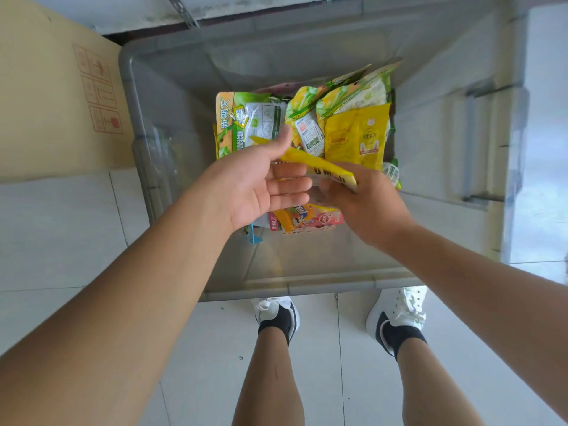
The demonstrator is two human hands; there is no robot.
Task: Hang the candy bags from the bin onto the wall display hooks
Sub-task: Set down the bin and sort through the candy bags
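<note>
Cardboard box (pixel 55 103), red handling marks printed on its side, is seen hard against the left wall of the bin (pixel 307 287). The bin is translucent grey plastic, set on the tiled floor (pixel 61 229).

- Green candy bag (pixel 230 124) lies flat at the left of the pile inside the bin.
- Left hand (pixel 255 186) is held over the bin's middle, palm up, fingers straight and together, thumb extended. One end of the held yellow bag (pixel 319 167) passes between thumb and fingers. Whether it is actually pinched there cannot be told.
- The held yellow bag is lifted above the pile inside the bin and slanted, spanning both hands.
- Pink-and-orange bags (pixel 307 219) are seen below the hands, toward the bin's near side.
- Right hand (pixel 368 207) is right of the bin's centre, back up, fingers curled round the bag's other end.
- Rabbit-print yellow bag (pixel 356 133) lies at the right of the pile inside the bin. Green-and-yellow bags (pixel 347 90) are propped behind it toward the bin's far wall.
- White sneakers (pixel 399 312) are planted at the bin's near rim.
</note>
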